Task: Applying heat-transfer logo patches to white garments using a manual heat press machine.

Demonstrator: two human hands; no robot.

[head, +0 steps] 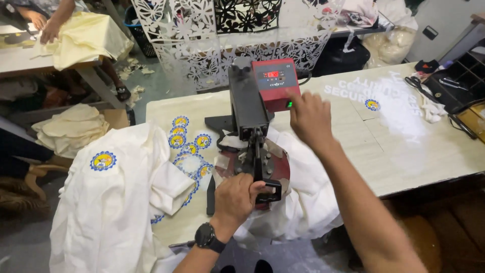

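Observation:
A small heat press (250,108) stands on the worktable (404,146), with a black arm and a red control box (275,83) on top. My left hand (235,199), with a black wristwatch, grips the press's black handle (268,189) at the front. My right hand (309,119) reaches to the control box, its fingertip at the green button (289,104) on the box's lower right corner. A cream garment (303,192) lies under the round red platen (275,164).
A pile of cream shirts (113,202) with a round blue-and-yellow badge lies left of the press. Several loose round badges (189,144) sit on the table. Scissors and tools (444,83) lie far right. Another person's hands (43,25) handle cream fabric at a table top left.

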